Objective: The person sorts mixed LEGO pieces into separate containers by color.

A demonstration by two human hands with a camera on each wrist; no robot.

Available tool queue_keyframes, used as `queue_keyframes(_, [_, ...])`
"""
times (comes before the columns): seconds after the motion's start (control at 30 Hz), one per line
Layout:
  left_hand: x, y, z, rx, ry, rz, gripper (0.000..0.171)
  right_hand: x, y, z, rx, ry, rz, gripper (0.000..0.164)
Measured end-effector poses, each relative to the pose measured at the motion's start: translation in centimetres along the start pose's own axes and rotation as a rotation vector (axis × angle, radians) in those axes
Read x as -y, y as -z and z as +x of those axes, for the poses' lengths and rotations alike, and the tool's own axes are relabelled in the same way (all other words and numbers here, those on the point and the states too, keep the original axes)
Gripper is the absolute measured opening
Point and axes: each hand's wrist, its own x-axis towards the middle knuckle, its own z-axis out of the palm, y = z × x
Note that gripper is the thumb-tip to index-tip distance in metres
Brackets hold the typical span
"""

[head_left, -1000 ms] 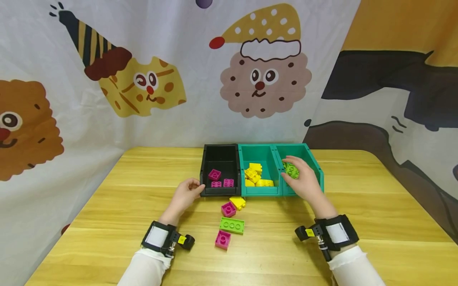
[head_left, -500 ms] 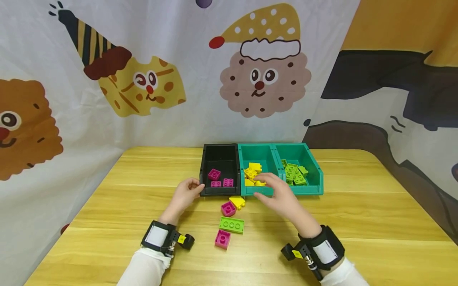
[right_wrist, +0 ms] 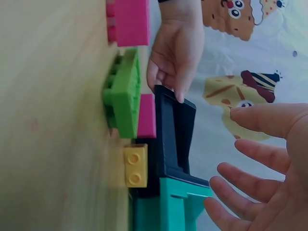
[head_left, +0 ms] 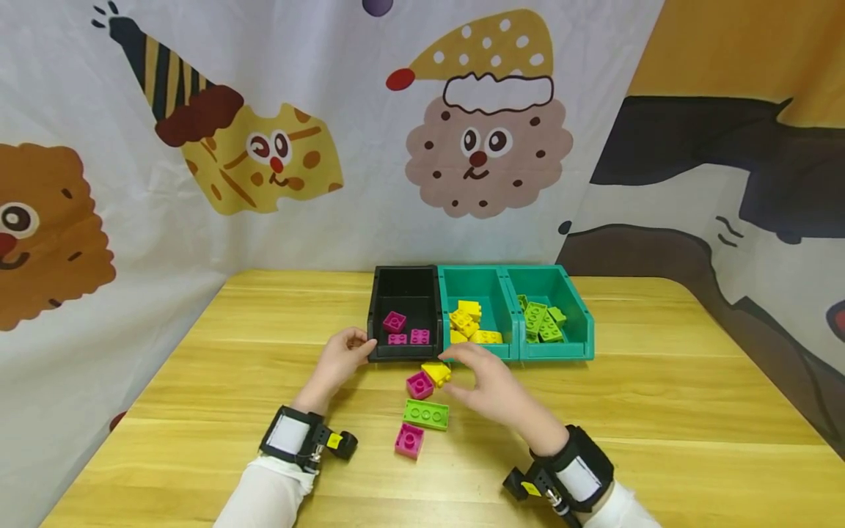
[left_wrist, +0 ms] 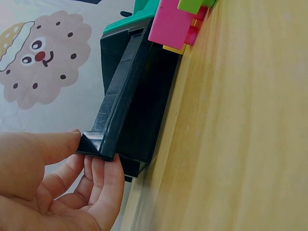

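Observation:
My left hand (head_left: 341, 361) pinches the front left corner of the black bin (head_left: 374, 308), thumb on the rim and fingers curled against its outer side, as the left wrist view shows. My right hand (head_left: 495, 389) is spread apart, holding nothing, just right of a yellow brick (head_left: 436, 374) lying in front of the bins. Beside that brick lies a magenta brick (head_left: 419, 385). A green brick (head_left: 425, 414) and a second magenta brick (head_left: 409, 441) lie nearer the front. Magenta bricks (head_left: 394, 322) sit inside the black bin.
Two teal bins (head_left: 554, 350) adjoin the black one on its right. The middle bin holds yellow bricks (head_left: 465, 323), the right one green bricks (head_left: 544, 323). All stand on a wooden table (head_left: 284, 308) before a printed cloth (head_left: 370, 220).
My right hand has let green bricks drop in the right teal bin and moved left and toward me, over the middle bin, to the yellow brick. My left hand stays put.

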Motion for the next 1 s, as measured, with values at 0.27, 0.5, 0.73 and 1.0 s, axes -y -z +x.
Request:
queue_keyframes(0.27, [-0.1, 0.0, 0.0, 0.002, 0.007, 0.004, 0.015, 0.0, -1.4, -0.3, 0.18, -0.02, -0.094, 0.046])
queue_keyframes(0.5, [-0.2, 0.0, -0.1, 0.004, 0.007, 0.014, 0.015, 0.1, -2.6, -0.3, 0.276, -0.018, -0.166, 0.047])
queue_keyframes(0.73, [-0.2, 0.1, -0.1, 0.0, 0.005, 0.028, 0.015, -0.1, -3.2, -0.3, 0.289, -0.009, -0.168, 0.041])
queue_keyframes(1.0, [-0.2, 0.1, -0.1, 0.003, 0.013, 0.026, 0.015, -0.1, -3.3, -0.2, 0.301, -0.024, -0.147, 0.035])
